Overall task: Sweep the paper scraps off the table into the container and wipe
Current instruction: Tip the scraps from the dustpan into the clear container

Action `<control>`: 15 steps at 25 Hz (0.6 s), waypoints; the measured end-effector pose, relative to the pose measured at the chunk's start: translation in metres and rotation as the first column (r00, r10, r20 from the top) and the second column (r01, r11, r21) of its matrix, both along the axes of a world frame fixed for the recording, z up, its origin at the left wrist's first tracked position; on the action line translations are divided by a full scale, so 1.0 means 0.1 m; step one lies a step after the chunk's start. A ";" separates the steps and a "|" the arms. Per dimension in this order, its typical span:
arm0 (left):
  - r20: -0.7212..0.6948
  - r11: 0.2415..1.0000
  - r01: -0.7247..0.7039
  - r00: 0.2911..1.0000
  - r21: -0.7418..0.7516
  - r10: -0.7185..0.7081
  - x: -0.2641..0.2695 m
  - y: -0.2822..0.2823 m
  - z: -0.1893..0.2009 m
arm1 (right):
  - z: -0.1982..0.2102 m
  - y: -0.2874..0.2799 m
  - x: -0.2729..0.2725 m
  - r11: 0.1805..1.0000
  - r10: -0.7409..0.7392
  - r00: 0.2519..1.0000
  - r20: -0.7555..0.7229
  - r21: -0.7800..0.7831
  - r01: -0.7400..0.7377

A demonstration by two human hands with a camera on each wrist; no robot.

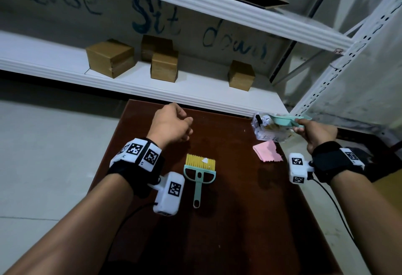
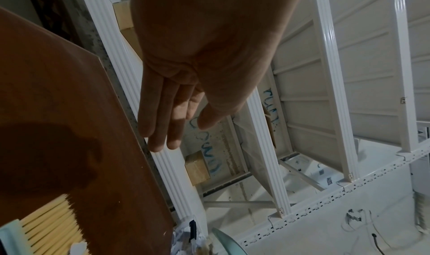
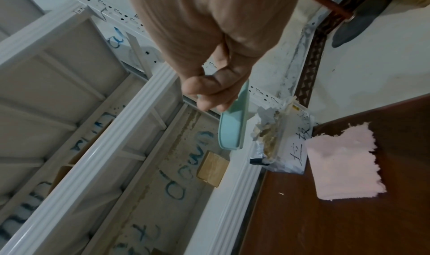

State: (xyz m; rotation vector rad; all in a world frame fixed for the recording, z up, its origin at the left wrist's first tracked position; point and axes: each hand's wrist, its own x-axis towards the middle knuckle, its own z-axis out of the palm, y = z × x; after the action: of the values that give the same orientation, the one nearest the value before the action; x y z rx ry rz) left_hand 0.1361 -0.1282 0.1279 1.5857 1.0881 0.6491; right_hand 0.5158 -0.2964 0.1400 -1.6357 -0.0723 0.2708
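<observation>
My right hand (image 1: 304,128) grips the handle of a mint dustpan (image 1: 282,120) and holds it tilted over a clear container (image 1: 264,132) full of paper scraps at the table's far right corner. In the right wrist view the dustpan (image 3: 231,126) hangs beside the container (image 3: 277,139). A mint brush with yellow bristles (image 1: 199,172) lies on the brown table (image 1: 217,220), with a white scrap (image 1: 205,161) on its bristles. A pink cloth (image 1: 268,152) lies near the container. My left hand (image 1: 185,127) hovers over the table's far edge, fingers relaxed, holding nothing.
One tiny scrap (image 1: 244,130) lies on the table left of the container. Directly behind the table runs a white metal shelf (image 1: 152,87) bearing several cardboard boxes (image 1: 109,57). Its perforated upright (image 1: 326,83) stands at the right. Grey floor lies to the left.
</observation>
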 end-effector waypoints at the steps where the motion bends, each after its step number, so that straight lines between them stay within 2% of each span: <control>1: -0.003 1.000 0.001 1.000 0.001 -0.001 -0.01 0.01 0.00 | -0.01 -0.01 -0.02 1.000 -0.015 1.000 0.003 0.024 0.015; 4: 0.002 1.000 0.001 1.000 -0.001 -0.001 -0.03 0.03 0.00 | 0.04 -0.05 -0.13 0.992 -0.032 0.999 0.019 0.119 0.029; 7: 0.011 1.000 0.008 1.000 0.002 -0.008 -0.05 0.02 0.03 | 0.10 -0.10 -0.30 0.983 0.025 0.998 0.066 0.178 -0.036; 12: 0.010 0.999 0.048 0.999 0.016 -0.048 -0.05 -0.04 0.07 | 0.09 -0.22 -0.64 0.974 0.117 0.992 0.046 0.190 -0.123; 15: 0.040 0.997 0.071 0.997 0.000 -0.071 -0.04 -0.11 0.09 | -0.06 -0.21 -1.04 0.964 0.229 0.973 0.022 0.134 -0.230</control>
State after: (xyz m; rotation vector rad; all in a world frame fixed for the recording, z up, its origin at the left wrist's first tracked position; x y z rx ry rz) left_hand 0.1317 -0.1391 0.1373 1.5963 0.9981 0.6287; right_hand 0.4120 -0.3179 0.1337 -1.4931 -0.2805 0.4294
